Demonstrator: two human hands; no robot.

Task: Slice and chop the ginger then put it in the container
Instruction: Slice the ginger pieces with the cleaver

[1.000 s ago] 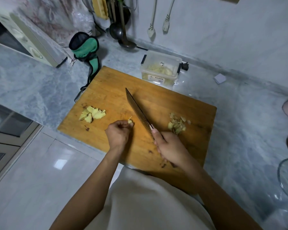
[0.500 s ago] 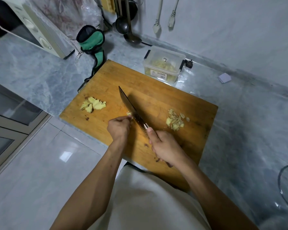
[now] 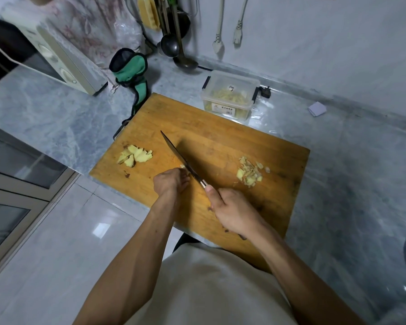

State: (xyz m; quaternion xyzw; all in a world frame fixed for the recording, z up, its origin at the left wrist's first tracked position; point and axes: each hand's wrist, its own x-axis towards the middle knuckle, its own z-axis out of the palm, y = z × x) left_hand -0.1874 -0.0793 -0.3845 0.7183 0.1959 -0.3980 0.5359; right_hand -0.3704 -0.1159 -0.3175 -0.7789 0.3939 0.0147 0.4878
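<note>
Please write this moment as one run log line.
left hand: pinches ginger piece | right hand: grips knife, slicing | cutting board

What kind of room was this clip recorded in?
Most likely a home kitchen: a wooden cutting board on a marble counter, ladles hanging by the wall, and a microwave at the left.

both arms forward, left hand [image 3: 171,181] and right hand [image 3: 234,211] curled.
</note>
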